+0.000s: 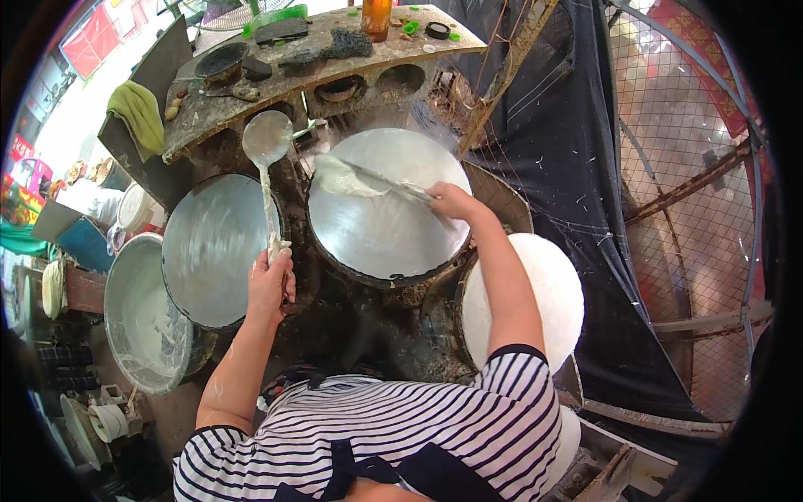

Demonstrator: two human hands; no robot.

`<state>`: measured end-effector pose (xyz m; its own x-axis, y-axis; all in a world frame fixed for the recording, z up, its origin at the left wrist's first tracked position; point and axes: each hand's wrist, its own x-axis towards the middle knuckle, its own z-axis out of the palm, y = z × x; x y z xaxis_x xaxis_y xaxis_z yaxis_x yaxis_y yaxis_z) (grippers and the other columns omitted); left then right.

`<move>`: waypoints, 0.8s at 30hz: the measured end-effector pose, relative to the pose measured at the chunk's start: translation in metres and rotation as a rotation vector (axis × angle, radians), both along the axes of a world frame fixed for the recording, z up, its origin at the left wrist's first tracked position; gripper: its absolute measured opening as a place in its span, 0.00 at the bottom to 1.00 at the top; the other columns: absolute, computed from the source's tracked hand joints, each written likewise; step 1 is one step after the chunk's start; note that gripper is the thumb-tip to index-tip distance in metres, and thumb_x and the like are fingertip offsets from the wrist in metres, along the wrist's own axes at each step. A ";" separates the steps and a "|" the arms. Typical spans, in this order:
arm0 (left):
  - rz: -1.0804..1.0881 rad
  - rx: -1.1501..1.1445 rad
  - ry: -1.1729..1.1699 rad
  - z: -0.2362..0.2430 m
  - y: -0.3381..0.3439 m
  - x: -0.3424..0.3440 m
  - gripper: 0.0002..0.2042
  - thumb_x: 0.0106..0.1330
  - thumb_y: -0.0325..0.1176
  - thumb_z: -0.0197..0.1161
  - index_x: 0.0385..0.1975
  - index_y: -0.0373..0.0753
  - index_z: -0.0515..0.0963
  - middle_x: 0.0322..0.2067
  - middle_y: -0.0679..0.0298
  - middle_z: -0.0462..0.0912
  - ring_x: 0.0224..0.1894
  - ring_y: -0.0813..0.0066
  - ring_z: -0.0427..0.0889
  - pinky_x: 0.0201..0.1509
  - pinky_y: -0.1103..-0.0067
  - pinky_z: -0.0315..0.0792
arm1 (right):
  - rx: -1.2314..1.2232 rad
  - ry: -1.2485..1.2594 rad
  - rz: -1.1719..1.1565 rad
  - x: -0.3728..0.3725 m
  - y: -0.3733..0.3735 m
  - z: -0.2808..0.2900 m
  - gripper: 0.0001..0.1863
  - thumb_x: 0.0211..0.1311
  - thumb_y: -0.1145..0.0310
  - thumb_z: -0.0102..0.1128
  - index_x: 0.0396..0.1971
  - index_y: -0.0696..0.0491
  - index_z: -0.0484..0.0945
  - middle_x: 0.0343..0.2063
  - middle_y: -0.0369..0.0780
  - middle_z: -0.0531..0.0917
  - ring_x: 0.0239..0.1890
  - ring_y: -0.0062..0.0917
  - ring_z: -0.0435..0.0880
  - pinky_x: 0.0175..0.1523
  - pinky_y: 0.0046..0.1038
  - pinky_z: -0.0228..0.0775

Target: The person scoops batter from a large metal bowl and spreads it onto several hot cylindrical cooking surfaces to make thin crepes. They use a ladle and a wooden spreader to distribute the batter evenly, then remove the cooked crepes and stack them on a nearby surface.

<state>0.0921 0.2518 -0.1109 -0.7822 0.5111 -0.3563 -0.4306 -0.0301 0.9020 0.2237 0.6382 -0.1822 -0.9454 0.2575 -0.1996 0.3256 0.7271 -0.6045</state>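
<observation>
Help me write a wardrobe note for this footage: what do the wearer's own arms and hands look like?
The left hand and right hand are gloveless, and both forearms are uncovered. The left sleeve and right sleeve are short, white with narrow dark stripes, each edged by a dark band. Pale streaks mark the left forearm.

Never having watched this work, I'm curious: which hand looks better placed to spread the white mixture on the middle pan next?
Probably the right hand: it holds a long tool over the middle pan, by the white mixture. The left hand grips a ladle, off to that pan's left.
</observation>
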 end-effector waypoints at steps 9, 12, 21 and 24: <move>0.020 0.014 -0.018 0.000 -0.009 0.007 0.07 0.63 0.32 0.55 0.27 0.39 0.65 0.16 0.69 0.67 0.09 0.83 0.65 0.08 0.84 0.61 | -0.305 0.002 -0.233 -0.008 0.029 0.006 0.16 0.50 0.72 0.52 0.41 0.54 0.80 0.22 0.35 0.82 0.22 0.17 0.76 0.28 0.23 0.68; 0.051 0.018 -0.005 0.002 -0.016 0.014 0.07 0.63 0.32 0.55 0.28 0.39 0.66 0.17 0.69 0.68 0.09 0.83 0.65 0.08 0.84 0.61 | -0.350 -0.156 -0.145 -0.041 0.034 0.009 0.17 0.49 0.73 0.52 0.41 0.53 0.80 0.21 0.34 0.81 0.21 0.16 0.75 0.25 0.22 0.67; 0.045 0.015 -0.042 -0.005 -0.041 0.011 0.06 0.64 0.32 0.55 0.28 0.39 0.66 0.17 0.69 0.68 0.10 0.83 0.66 0.08 0.85 0.61 | -0.232 -0.358 -0.039 0.019 0.002 0.063 0.18 0.47 0.69 0.58 0.42 0.51 0.81 0.20 0.33 0.80 0.19 0.17 0.73 0.27 0.22 0.66; -0.014 0.017 -0.056 -0.009 -0.052 0.003 0.06 0.64 0.32 0.55 0.28 0.39 0.66 0.17 0.69 0.68 0.10 0.83 0.66 0.08 0.85 0.61 | -0.186 -0.084 -0.164 0.072 -0.024 0.045 0.17 0.47 0.64 0.61 0.40 0.53 0.81 0.22 0.34 0.80 0.24 0.18 0.75 0.32 0.23 0.67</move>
<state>0.0947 0.1993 -0.1198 -0.7544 0.5280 -0.3900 -0.4806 -0.0395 0.8760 0.2953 0.6140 -0.1369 -0.8723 0.3577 -0.3335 0.4844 0.5391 -0.6890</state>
